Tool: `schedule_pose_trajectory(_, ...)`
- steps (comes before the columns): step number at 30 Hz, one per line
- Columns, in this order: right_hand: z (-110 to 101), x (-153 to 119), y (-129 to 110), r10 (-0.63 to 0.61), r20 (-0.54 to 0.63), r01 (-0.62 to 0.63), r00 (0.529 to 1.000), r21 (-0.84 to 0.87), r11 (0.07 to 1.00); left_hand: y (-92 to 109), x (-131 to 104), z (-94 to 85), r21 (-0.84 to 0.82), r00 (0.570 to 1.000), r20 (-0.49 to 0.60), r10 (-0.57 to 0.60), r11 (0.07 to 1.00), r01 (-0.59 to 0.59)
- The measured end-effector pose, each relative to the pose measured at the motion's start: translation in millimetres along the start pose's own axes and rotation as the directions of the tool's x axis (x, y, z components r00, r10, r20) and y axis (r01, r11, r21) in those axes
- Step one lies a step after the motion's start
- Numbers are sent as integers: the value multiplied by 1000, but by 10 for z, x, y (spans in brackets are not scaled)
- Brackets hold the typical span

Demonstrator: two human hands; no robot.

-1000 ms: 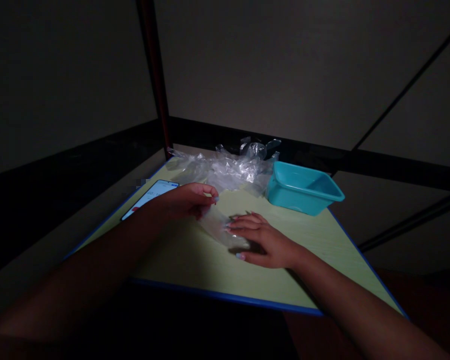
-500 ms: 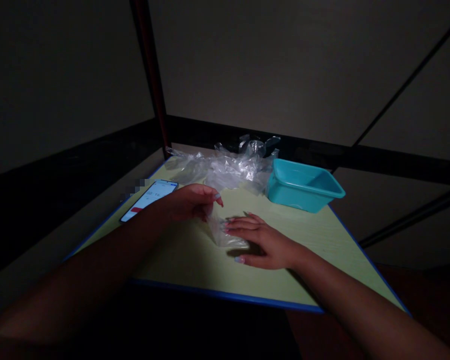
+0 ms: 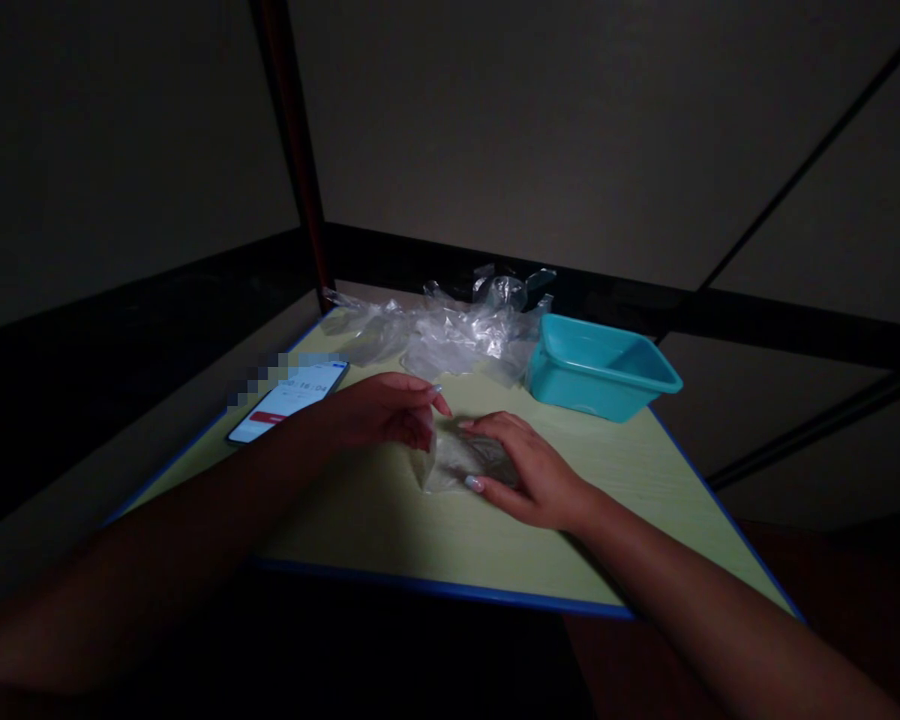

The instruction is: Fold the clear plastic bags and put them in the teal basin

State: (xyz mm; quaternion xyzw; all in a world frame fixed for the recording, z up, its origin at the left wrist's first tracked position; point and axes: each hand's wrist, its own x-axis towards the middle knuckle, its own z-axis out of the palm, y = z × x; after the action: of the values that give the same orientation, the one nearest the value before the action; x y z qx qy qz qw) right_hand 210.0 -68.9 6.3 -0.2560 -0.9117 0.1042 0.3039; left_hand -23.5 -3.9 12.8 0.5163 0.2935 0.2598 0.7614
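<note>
A clear plastic bag (image 3: pixel 454 465), folded into a small flat piece, lies on the table between my hands. My left hand (image 3: pixel 386 410) has its fingers curled and closed on the bag's left edge, where the plastic rises a little; its lower fingers are partly in shadow. From the right, my right hand (image 3: pixel 536 470) curves around the bag's other end. Its thumb is on the near side and its fingers are on the far side, with plastic between them.
Behind my hands, several crumpled clear plastic bags (image 3: pixel 465 335) lie heaped at the table's back. A turquoise plastic basin (image 3: pixel 596 385) stands at the back right. Left of my left hand lies a lit phone (image 3: pixel 289 400). The pale table (image 3: pixel 555 560) has a blue edge.
My right hand was spread flat over the bag and is now curved around its right end. The left hand keeps its hold. The whole view has shifted slightly.
</note>
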Motion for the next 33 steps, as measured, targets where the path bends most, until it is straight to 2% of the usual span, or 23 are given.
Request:
schedule_pose_trajectory(2, 4, 6, -4, -27, 6, 27, 1000, 0, 1000, -9, 9, -9, -23, 999, 32, -8, 1000, 9)
schedule_pose_trajectory(5, 14, 2, 1, -51, 18, 51, 999, 14, 999, -24, 29, -35, -61, 989, 148, -26, 997, 36)
schedule_pose_trajectory(10, 14, -18, 11, -98, 16, 97, 995, 54, 994, -32, 39, -29, -82, 923, 380, -56, 992, 94)
schedule_pose_trajectory(14, -3, -9, -6, -152, 33, 149, 988, 82, 985, -27, 22, 11, -107, 891, 450, -62, 987, 123)
schedule_pose_trajectory(20, -10, -3, -40, -55, 27, 52, 998, 99, 994, -22, 22, 12, -99, 895, 444, -48, 990, 103)
schedule_pose_trajectory(28, -5, -7, -32, 123, -73, -104, 990, 219, 970, 27, -8, 50, -66, 942, 337, -8, 997, 32)
schedule_pose_trajectory(31, 6, -5, -11, 169, -80, -146, 982, 231, 962, 49, -11, 59, -66, 963, 269, 26, 998, -8)
schedule_pose_trajectory(33, 11, -10, 1, 199, -80, -174, 977, 242, 954, 57, 2, 40, -48, 981, 171, 92, 995, -84)
